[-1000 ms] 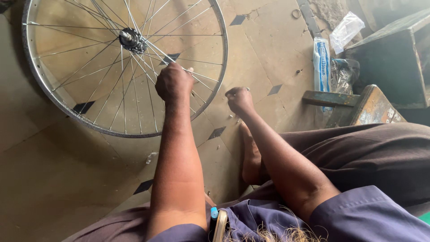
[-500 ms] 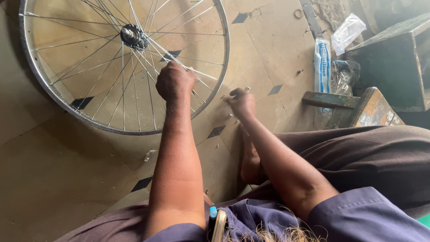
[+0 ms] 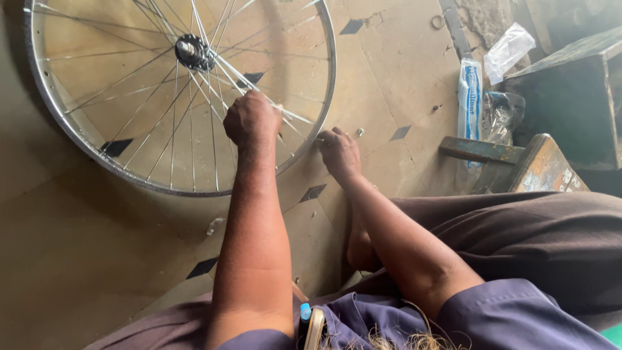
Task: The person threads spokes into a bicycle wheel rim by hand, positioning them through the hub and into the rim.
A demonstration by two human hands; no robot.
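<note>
— Where's the wheel from where you sit?

— The bicycle wheel (image 3: pixel 129 97) lies flat on the floor (image 3: pixel 84 259), far left in my view. It has a thin bright metal rim, fine wire spokes and a dark hub (image 3: pixel 193 53) near the top edge.

— And the hands on it?

— My left hand (image 3: pixel 251 120) is inside the rim, closed into a fist over the spokes on the near right side; its grip is tight around what looks like one spoke, though the fingers hide exactly what they clasp. My right hand (image 3: pixel 338 152) sits just outside the rim, fingers curled and pinched at the rim's edge. I cannot tell whether it holds something small or only presses there.

— Any containers about?

— On the far right a long printed white-and-blue plastic packet (image 3: pixel 470 97) lies on the floor; I cannot see what it holds. Just right of it is a crumpled clear bag (image 3: pixel 497 116), and farther off another clear plastic bag (image 3: pixel 508 50), contents unclear. Beyond them stands a dark, worn box (image 3: pixel 570 97).

— Textures?

— The floor is smooth tan tile with small dark diamond insets. A rough wooden stool (image 3: pixel 518 165) with chipped paint stands at right. Brown cloth covers my legs (image 3: pixel 518 246), and a bare foot (image 3: pixel 359 246) is tucked under.
</note>
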